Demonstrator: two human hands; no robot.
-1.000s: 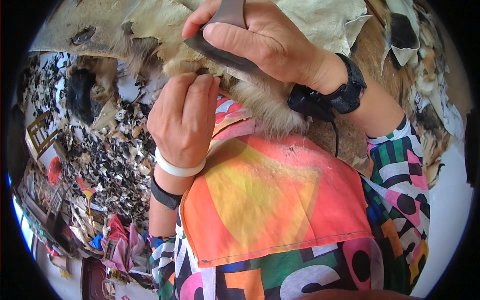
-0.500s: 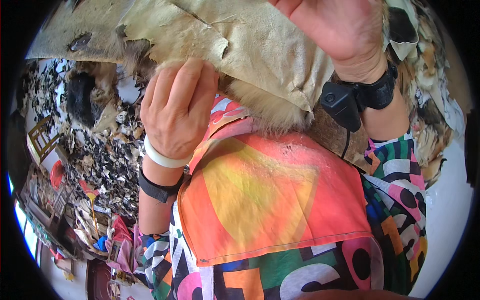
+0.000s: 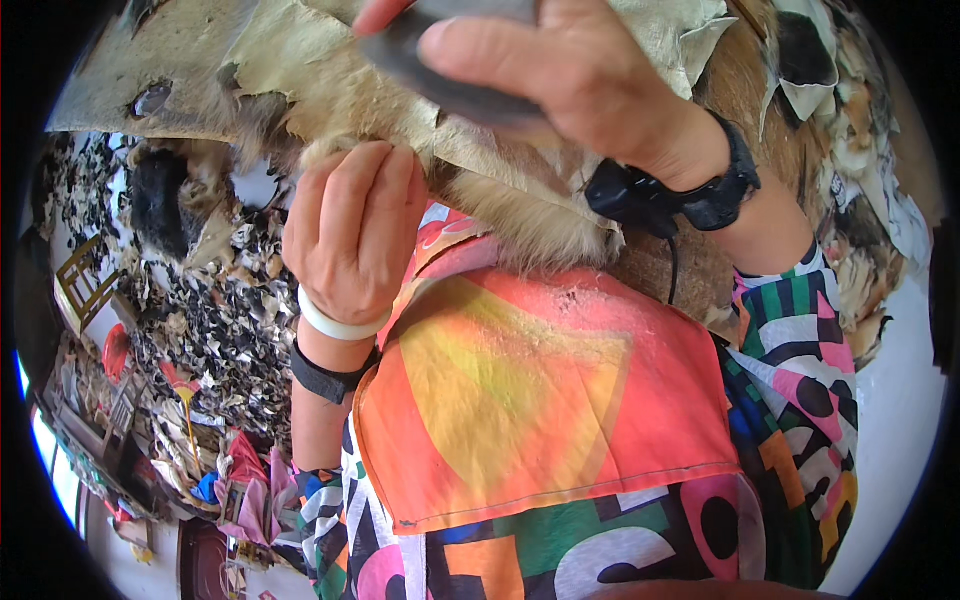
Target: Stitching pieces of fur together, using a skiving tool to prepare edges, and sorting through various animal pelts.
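A cream-coloured fur pelt [image 3: 300, 45] lies skin side up at the top of the view, its fawn fur fringe [image 3: 540, 215] hanging toward me. My left hand [image 3: 355, 225] is closed on the pelt's near edge, fingers bent over it and thumb hidden. Over the middle of the skin, my right hand [image 3: 600, 95] grips a flat, dark grey piece with a rounded edge [image 3: 450, 90]; thumb and fingers clasp its sides. Motion smears it slightly, and I cannot tell its material or whether it touches the skin.
Under the pelt shows a brown surface [image 3: 665, 270]. A red-orange cloth [image 3: 540, 390] covers my lap. Scraps of black, white and brown fur [image 3: 220, 310] litter the floor at left, with a small wooden chair [image 3: 88, 280]. More pelts [image 3: 850, 200] hang or lie at right.
My right hand has come down and left across the pelt, bringing the dark grey piece into view. The skin has shifted and creased. My left hand keeps its place at the edge, fingers drawn tighter.
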